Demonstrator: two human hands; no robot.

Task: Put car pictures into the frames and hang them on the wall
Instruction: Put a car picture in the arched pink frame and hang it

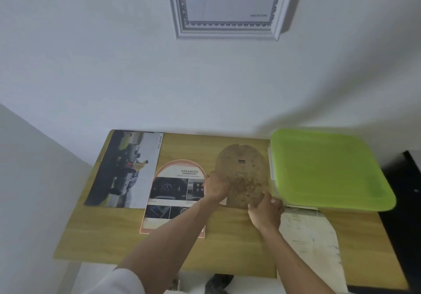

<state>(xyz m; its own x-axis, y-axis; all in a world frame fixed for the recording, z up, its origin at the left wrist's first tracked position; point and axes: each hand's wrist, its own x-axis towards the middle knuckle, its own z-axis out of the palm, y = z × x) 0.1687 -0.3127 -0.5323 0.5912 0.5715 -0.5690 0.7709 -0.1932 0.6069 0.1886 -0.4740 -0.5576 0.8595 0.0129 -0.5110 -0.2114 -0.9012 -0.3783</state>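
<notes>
A brown arch-shaped backing board (245,168) with a small metal hanger lies on the wooden table (227,243). My left hand (215,186) grips its left edge and my right hand (266,211) holds its lower right corner. Left of it lies an arch-shaped car picture (173,193) reading "ADVANCED", partly under my left forearm. A rectangular picture of a dark car (124,168) lies at the table's far left. A white ornate frame (227,29) with a "21x29.7CM" insert hangs on the wall above.
A clear box with a green lid (325,168) stands on the table's right side. A pale arch-shaped sheet (309,236) lies in front of it, near the right front edge. Something black (407,193) stands beyond the table's right end.
</notes>
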